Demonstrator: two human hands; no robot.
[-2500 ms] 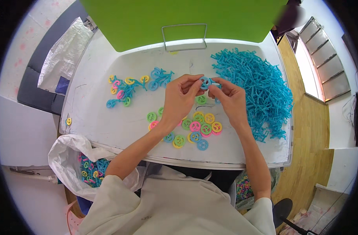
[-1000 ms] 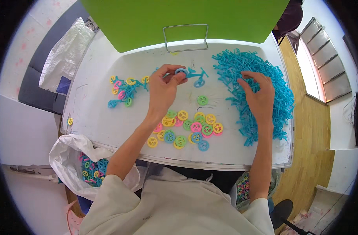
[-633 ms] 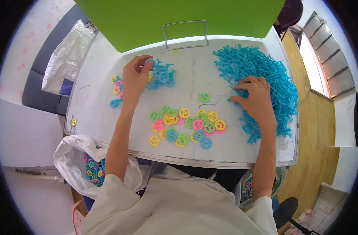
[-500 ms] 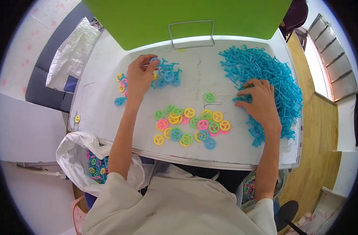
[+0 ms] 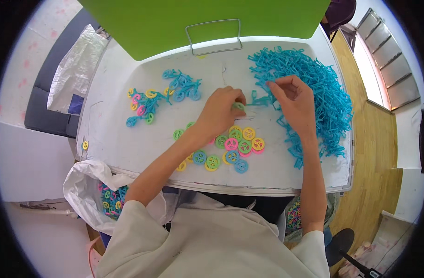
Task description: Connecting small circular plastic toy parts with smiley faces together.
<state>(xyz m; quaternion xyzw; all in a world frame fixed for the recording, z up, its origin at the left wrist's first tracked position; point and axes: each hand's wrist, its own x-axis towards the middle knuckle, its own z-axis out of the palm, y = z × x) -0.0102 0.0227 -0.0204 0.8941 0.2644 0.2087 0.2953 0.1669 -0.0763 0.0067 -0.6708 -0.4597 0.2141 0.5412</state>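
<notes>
My left hand (image 5: pixel 221 111) reaches across to the middle of the white table, its fingers closed around the edge of a green toy wheel (image 5: pixel 239 106). Beside it, at the left edge of a big heap of blue plastic pieces (image 5: pixel 318 102), my right hand (image 5: pixel 294 102) has thumb and forefinger pinched at a small blue plastic piece (image 5: pixel 268 84), mostly hidden by the fingertips. A few loose blue pieces (image 5: pixel 262 99) lie between the hands. Nearer to me are spread yellow, green, pink and blue toy wheels (image 5: pixel 231 144), some under my left forearm.
Blue pieces fitted with wheels (image 5: pixel 182 85) lie at the table's left. A green panel (image 5: pixel 212 18) with a wire handle (image 5: pixel 214 37) stands at the back. Below the left edge hangs a white sack (image 5: pixel 84 180) of coloured parts; another bag (image 5: pixel 293 217) sits at lower right.
My left hand has left the group of assembled pieces, moved right and taken hold of the green wheel. The right hand has shifted slightly up and left, drawing its fingers together.
</notes>
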